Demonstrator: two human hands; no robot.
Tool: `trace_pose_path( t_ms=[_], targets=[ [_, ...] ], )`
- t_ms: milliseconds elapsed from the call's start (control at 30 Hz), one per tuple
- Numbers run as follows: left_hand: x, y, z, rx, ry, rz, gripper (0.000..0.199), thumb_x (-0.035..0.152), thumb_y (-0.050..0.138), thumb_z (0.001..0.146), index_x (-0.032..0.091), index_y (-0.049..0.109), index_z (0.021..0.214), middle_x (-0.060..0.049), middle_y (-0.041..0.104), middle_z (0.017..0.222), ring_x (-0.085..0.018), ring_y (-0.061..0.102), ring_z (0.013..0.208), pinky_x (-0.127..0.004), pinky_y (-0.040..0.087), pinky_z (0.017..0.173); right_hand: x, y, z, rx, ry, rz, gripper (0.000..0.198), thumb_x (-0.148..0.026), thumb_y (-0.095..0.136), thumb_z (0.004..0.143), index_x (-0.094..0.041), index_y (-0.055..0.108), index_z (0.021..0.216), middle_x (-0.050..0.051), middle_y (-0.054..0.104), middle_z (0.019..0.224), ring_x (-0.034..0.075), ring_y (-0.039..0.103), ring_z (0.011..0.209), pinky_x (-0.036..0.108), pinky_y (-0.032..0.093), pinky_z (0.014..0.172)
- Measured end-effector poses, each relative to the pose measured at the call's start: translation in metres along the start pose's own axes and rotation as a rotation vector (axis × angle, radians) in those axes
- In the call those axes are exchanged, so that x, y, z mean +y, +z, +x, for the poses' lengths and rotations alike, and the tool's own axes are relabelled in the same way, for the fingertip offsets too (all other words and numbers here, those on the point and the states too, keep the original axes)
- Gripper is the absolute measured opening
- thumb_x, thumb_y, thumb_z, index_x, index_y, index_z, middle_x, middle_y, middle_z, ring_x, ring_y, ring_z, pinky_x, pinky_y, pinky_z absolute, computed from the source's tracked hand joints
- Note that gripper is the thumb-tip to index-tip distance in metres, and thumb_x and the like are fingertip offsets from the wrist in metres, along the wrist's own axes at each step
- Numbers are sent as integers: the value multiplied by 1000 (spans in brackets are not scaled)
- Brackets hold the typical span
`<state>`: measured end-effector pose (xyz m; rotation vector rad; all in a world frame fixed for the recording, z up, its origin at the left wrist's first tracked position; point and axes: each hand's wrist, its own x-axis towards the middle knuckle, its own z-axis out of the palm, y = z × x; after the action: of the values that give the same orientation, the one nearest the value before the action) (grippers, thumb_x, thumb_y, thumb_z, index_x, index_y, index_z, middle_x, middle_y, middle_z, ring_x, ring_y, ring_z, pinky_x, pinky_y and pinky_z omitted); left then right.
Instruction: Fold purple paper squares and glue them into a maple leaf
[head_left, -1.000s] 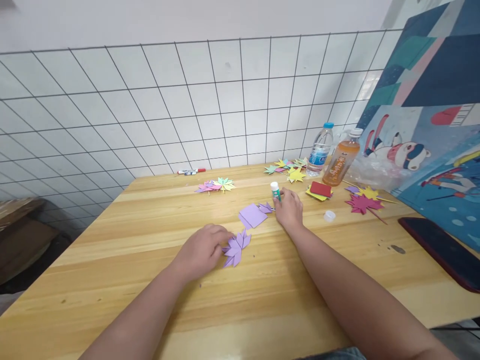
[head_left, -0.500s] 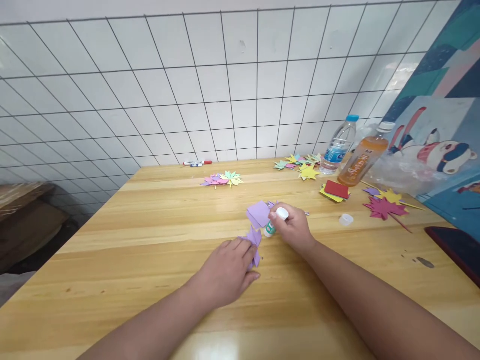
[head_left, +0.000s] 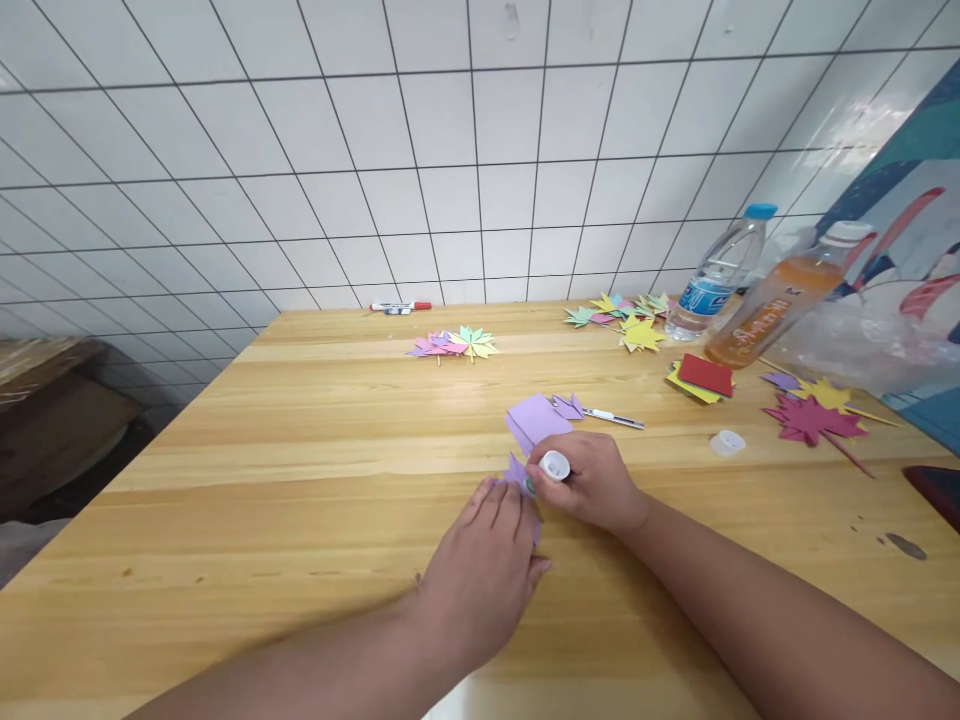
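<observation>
My left hand (head_left: 484, 565) lies flat over a folded purple paper piece (head_left: 516, 470), fingers stretched out and pressing it to the table. Pointed purple tips show past the fingertips; the rest is hidden under the hand. In my closed right hand (head_left: 596, 482) is a white glue stick (head_left: 555, 465), held tilted with its lower end at the paper's upper edge. Just beyond the hands are a flat purple paper sheet (head_left: 534, 418) and a small folded purple piece (head_left: 568, 406). A round translucent cap (head_left: 727, 443) rests on the table to the right.
A utility knife (head_left: 613, 418) lies beyond my right hand. Farther back are paper leaves (head_left: 453, 344), markers (head_left: 401, 307), coloured paper squares (head_left: 701, 377), a water bottle (head_left: 720, 275) and an orange drink bottle (head_left: 780, 300). A dark red paper leaf (head_left: 814, 420) lies at right.
My right hand has brought the glue stick down and left onto the folded purple paper. The left hand stays on that paper. The view has tilted lower, and the knife now shows.
</observation>
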<state>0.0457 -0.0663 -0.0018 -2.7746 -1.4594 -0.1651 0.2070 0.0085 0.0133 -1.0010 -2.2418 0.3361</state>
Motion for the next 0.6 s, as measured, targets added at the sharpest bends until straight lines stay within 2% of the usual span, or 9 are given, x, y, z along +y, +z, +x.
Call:
trace_pose_path(
  t_ms=[233,600],
  targets=[
    [-3,-1,1,6,20,-69,47,38,43,86,12,45,125,-16,49,130,-28,40,124,-46,25,107,-3,3,1,12,0,-45,20,-35,52,80,-21,62,71,0,66,64,13,58,61,23,38,61],
    [-2,-2,1,-31,13,-28,44,40,44,86,9,53,115,-19,52,124,-31,42,121,-45,26,106,3,8,6,78,31,-131,21,-36,53,81,-20,61,70,0,66,65,13,59,60,23,37,60]
  ],
)
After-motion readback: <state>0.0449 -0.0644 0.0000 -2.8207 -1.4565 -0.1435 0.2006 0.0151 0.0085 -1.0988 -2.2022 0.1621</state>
